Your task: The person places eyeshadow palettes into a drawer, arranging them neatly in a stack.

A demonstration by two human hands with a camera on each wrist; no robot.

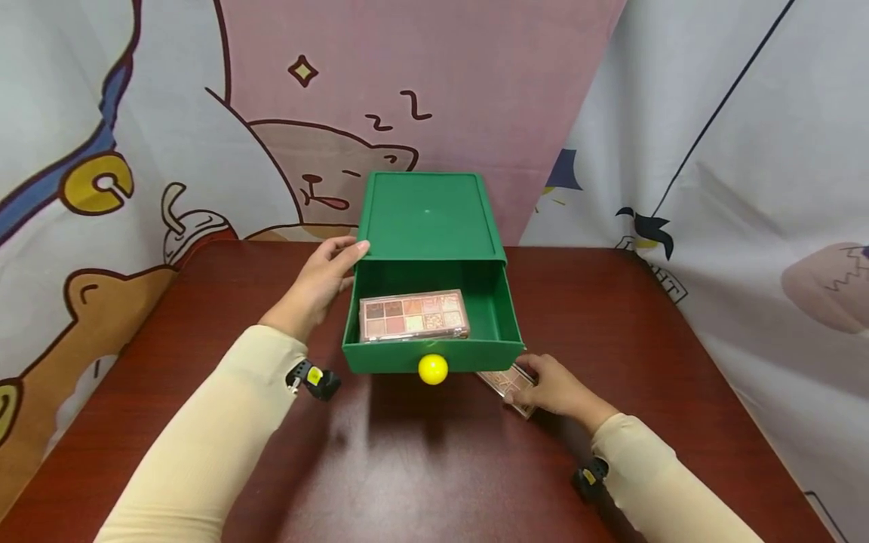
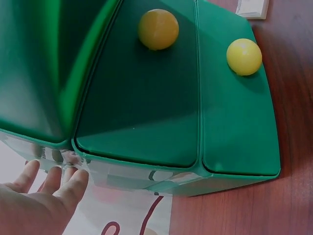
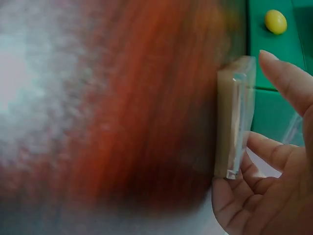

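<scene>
A green drawer cabinet [image 1: 429,215] has its top drawer [image 1: 498,348] pulled out, with a yellow ball knob [image 1: 433,369] on the front. Inside that drawer lies an eyeshadow palette [image 1: 414,315] with a clear lid. My left hand [image 1: 319,283] rests against the cabinet's left side, thumb at the top front corner; its fingers [image 2: 73,188] touch the side, fairly straight. At the lower right, my right hand [image 1: 553,385] holds a second eyeshadow palette [image 1: 504,383] by its edges, thumb on the near edge and fingers across. The pulled-out drawer partly hides this palette.
Below the pulled-out drawer, two closed drawers carry a yellow knob [image 2: 158,29] and another yellow knob [image 2: 244,57]. The cabinet stands on a reddish-brown wooden table [image 1: 597,302]. A printed cartoon curtain [image 1: 509,90] hangs behind the table.
</scene>
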